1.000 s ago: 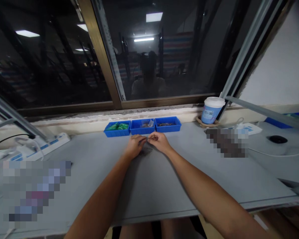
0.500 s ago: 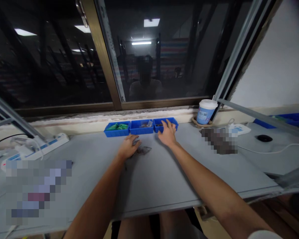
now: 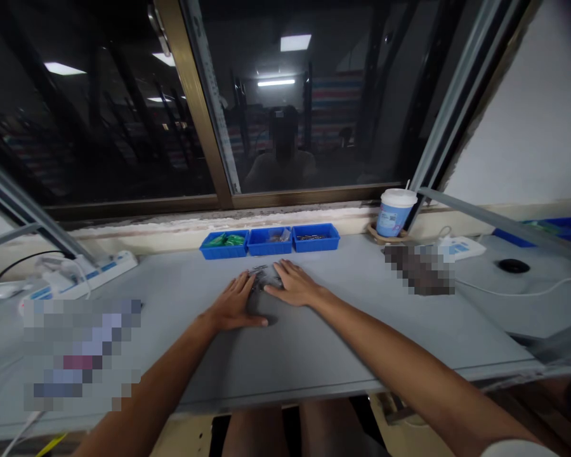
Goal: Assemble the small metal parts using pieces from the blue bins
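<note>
My left hand [image 3: 233, 304] lies on the grey tabletop, fingers stretched forward and thumb spread out to the right. Across from it, my right hand [image 3: 295, 284] rests flat with its fingers apart. Between the two is a loose group of small dark metal-looking pieces [image 3: 261, 277], partly covered by my fingers and too blurred to name. Just beyond stand three blue bins in a row: the left bin [image 3: 224, 254] holds green packets [image 3: 226, 240], the middle bin [image 3: 270, 250] small clear bags, the right bin [image 3: 316, 245] thin dark metal pieces.
A blue and white lidded cup [image 3: 396, 214] stands at the back right. Power strips lie at left [image 3: 109, 273] and right [image 3: 462, 249]. Two pixelated items lie on the table, one on each side. A white cable [image 3: 514, 291] runs along the right. The window is behind the bins.
My right hand has come out of the right bin and down to the tabletop beside the small pieces. My left hand has moved slightly nearer me and spread its fingers.
</note>
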### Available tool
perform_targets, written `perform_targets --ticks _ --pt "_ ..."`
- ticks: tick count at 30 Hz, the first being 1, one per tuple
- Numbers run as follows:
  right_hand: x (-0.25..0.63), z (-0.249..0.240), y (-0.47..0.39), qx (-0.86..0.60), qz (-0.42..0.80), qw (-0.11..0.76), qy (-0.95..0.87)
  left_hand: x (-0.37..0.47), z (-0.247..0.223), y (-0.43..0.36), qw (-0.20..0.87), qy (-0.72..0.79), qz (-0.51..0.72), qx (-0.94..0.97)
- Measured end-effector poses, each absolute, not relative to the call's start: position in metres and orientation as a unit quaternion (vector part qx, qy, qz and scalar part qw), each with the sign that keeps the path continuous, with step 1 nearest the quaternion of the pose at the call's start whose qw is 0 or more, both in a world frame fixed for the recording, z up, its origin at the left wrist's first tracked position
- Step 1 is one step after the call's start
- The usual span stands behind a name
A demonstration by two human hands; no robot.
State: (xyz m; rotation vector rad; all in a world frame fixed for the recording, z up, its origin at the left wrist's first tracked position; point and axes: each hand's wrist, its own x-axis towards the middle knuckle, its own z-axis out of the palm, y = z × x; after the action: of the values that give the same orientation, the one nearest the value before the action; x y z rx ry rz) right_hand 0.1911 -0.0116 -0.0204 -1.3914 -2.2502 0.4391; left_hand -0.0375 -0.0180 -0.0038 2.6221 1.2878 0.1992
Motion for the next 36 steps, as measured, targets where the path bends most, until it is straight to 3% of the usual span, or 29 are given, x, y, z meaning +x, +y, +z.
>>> perform_targets --ticks 9,20,36 --pt "0.206 -0.019 0.025 -0.505 0.077 0.239 -0.826 0.032 -0.007 0.032 0.085 0.41 0.114 0.901" --pt "0.211 -0.029 0.04 -0.522 0.117 0.315 -0.784 0.051 -0.017 0.039 0.061 0.401 0.235 0.883" --pt "0.199 -0.021 0.032 -0.597 0.144 0.303 -0.729 0.056 -0.01 0.023 0.151 0.373 0.236 0.885"
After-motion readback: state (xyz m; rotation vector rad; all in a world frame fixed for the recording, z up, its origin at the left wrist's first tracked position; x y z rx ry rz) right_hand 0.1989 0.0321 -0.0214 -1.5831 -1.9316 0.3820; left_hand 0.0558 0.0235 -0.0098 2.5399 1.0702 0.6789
